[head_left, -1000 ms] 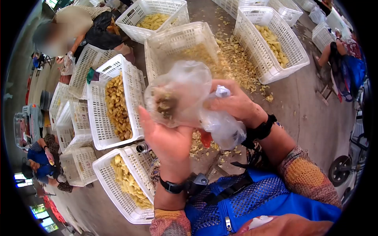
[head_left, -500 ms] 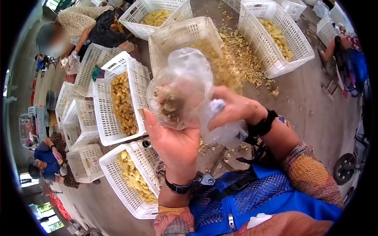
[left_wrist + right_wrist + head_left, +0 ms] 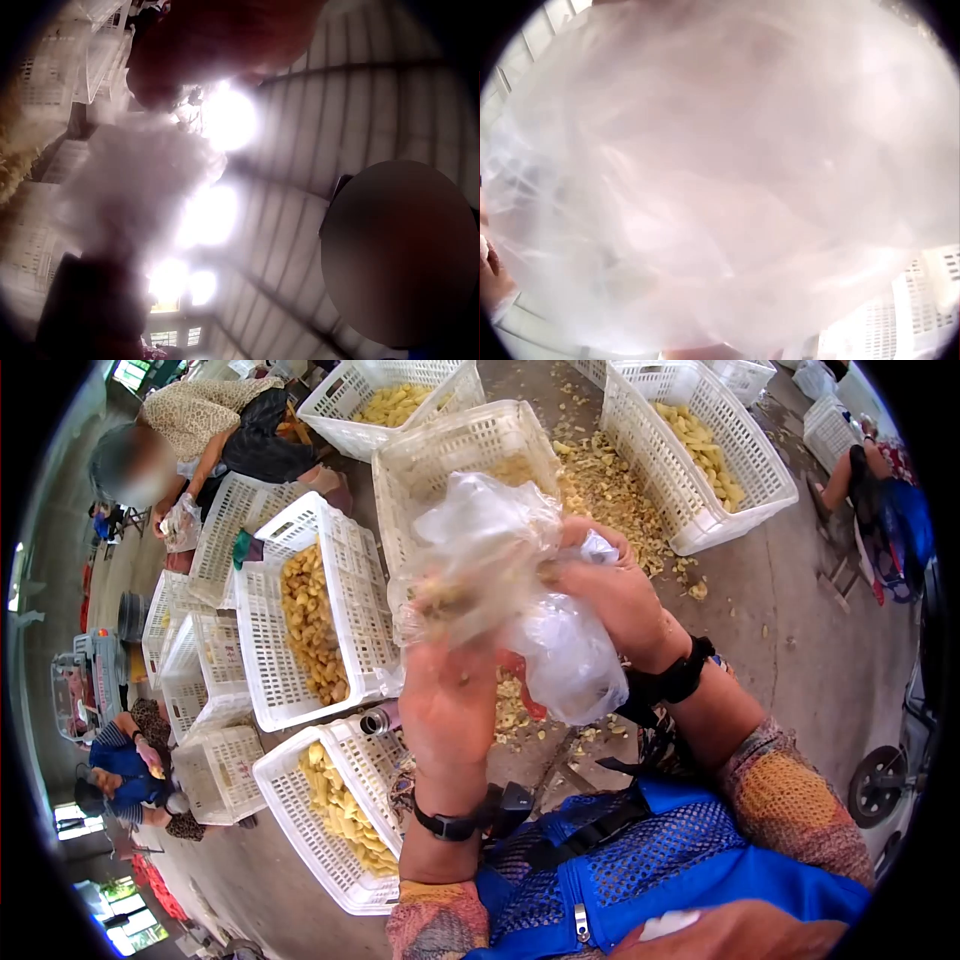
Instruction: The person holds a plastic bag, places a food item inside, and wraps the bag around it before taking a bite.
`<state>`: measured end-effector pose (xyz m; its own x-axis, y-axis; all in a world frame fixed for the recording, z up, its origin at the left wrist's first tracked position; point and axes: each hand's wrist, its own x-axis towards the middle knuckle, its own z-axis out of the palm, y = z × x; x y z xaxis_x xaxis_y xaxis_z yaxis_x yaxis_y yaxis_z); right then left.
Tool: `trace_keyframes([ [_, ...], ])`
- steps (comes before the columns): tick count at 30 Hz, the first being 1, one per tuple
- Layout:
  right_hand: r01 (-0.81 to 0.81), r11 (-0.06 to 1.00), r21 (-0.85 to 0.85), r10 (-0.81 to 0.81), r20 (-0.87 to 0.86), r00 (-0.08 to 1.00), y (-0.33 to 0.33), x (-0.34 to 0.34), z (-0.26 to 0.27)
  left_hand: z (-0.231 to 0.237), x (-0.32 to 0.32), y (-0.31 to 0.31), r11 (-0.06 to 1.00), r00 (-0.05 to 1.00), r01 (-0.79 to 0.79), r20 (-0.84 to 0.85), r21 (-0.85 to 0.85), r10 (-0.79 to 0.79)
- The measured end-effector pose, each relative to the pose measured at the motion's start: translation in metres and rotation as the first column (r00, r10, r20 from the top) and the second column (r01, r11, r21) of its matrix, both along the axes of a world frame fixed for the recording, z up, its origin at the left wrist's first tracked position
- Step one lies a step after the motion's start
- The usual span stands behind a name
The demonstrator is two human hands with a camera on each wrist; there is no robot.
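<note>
In the head view a clear plastic bag (image 3: 490, 510) stretches between both hands, with a blurred brownish clump showing through its left part. My left hand (image 3: 450, 695) holds that left part from below, palm side up, its fingers partly hidden behind the film. My right hand (image 3: 625, 600) grips the gathered plastic at the other side, and a crumpled white piece (image 3: 600, 548) pokes out above its fingers. Below hangs a puffed-out portion of clear plastic (image 3: 575, 660). Milky film (image 3: 727, 165) fills most of the right wrist view.
A whitish crate (image 3: 400, 460) stands just beyond the hands, beside scattered peelings (image 3: 620, 495) on the floor. To the left are a crate of brown ginger-like roots (image 3: 245, 630) and a crate of pale yellow pieces (image 3: 300, 840), with a flask (image 3: 378, 718) between. Other people sit around.
The left hand's raised thumb has folded in toward the bag. The bag has shifted and spread toward the right hand, and its lower puffed portion shows fuller.
</note>
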<state>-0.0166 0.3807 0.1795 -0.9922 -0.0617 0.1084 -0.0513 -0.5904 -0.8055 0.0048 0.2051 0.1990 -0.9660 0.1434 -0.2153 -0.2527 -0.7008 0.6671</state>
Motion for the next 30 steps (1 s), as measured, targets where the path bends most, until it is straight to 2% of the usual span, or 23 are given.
trace_keyframes([
  [1,0.025,0.999,0.031,-0.025,-0.017,1.0,0.004,0.0,0.001,0.001,0.0,-0.001,0.997,0.999,0.028,0.032,0.072,-0.03],
  [4,-0.003,0.999,0.033,0.006,-0.084,0.996,0.008,-0.001,-0.002,0.007,0.004,-0.003,0.996,0.998,0.033,0.049,0.088,-0.037],
  [6,-0.032,0.998,0.054,0.038,-0.109,0.993,0.013,0.0,-0.001,0.007,0.004,-0.001,0.998,0.999,-0.005,0.053,0.065,0.001],
  [9,-0.084,0.992,0.094,0.093,-0.095,0.991,0.009,-0.001,0.001,-0.005,-0.001,-0.005,0.992,0.996,-0.079,-0.034,0.094,0.082],
  [11,-0.111,0.978,0.177,0.125,-0.072,0.99,0.008,0.0,0.002,-0.015,-0.005,-0.018,0.917,0.998,0.039,-0.064,0.398,-0.015],
  [13,-0.133,0.945,0.298,0.156,-0.053,0.986,0.005,0.0,0.003,-0.013,-0.007,-0.022,0.851,0.999,0.044,-0.032,0.523,-0.032],
  [14,-0.129,0.928,0.35,0.159,-0.057,0.986,0.002,-0.001,0.002,-0.007,-0.007,-0.021,0.861,1.0,-0.011,0.024,0.509,-0.001],
  [16,-0.119,0.884,0.453,0.163,-0.058,0.985,-0.002,0.0,-0.001,-0.008,-0.008,-0.022,0.887,1.0,-0.004,-0.008,0.462,0.008],
  [19,-0.151,0.727,0.669,0.264,-0.07,0.962,0.005,0.001,0.016,-0.04,-0.01,-0.03,0.896,0.981,0.145,-0.182,0.421,-0.074],
  [20,-0.153,0.689,0.708,0.27,-0.055,0.961,0.009,-0.001,0.019,-0.045,-0.014,-0.037,0.875,0.978,0.176,-0.18,0.452,-0.104],
  [22,-0.157,0.608,0.778,0.281,-0.026,0.959,0.021,-0.006,0.02,-0.042,-0.013,-0.041,0.931,0.997,0.073,-0.046,0.357,-0.061],
  [23,-0.14,0.578,0.804,0.241,-0.005,0.97,0.026,-0.008,0.018,-0.018,-0.012,-0.03,0.977,0.997,-0.047,0.077,0.209,0.031],
  [25,-0.04,0.633,0.773,0.119,-0.046,0.992,0.03,-0.009,0.021,-0.006,-0.01,-0.02,0.986,0.978,-0.165,0.129,0.009,0.163],
  [26,0.01,0.655,0.755,0.058,-0.064,0.996,0.031,-0.009,0.023,-0.009,-0.009,-0.018,0.983,0.98,-0.185,0.075,-0.025,0.186],
  [28,0.119,0.655,0.747,0.032,-0.185,0.982,0.032,-0.009,0.025,-0.019,-0.008,-0.02,0.982,0.985,-0.169,0.027,-0.086,0.172],
  [30,0.245,0.619,0.747,0.017,-0.324,0.946,0.032,-0.009,0.021,-0.033,-0.003,-0.023,0.982,0.99,-0.098,0.082,-0.162,0.112],
])
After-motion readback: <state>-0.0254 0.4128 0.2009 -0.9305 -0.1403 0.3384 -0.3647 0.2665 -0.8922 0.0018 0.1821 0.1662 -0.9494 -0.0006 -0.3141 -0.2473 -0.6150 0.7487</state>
